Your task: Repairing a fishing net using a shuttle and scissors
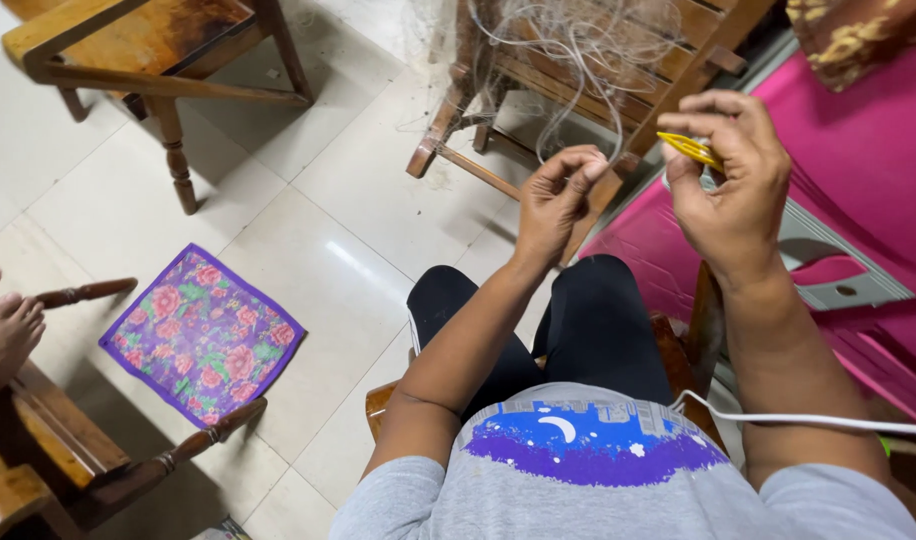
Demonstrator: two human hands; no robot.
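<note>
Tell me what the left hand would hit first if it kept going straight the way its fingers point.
Probably the pale tangled netting it pinches, then the wooden chair that the netting hangs on. The left hand points up and away; depth is hard to judge.

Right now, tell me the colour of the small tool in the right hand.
Yellow: the small tool pinched in the right hand, seen best in the head view.

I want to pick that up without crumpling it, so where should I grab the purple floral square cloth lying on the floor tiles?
Probably best to pinch the purple floral square cloth at one corner, likely the right-hand one pointing toward the seated person's legs. It lies flat on the white tiled floor like a diamond, so that corner has bare tile around it, while its lower corner sits close to the dark wooden chair arm.
</note>
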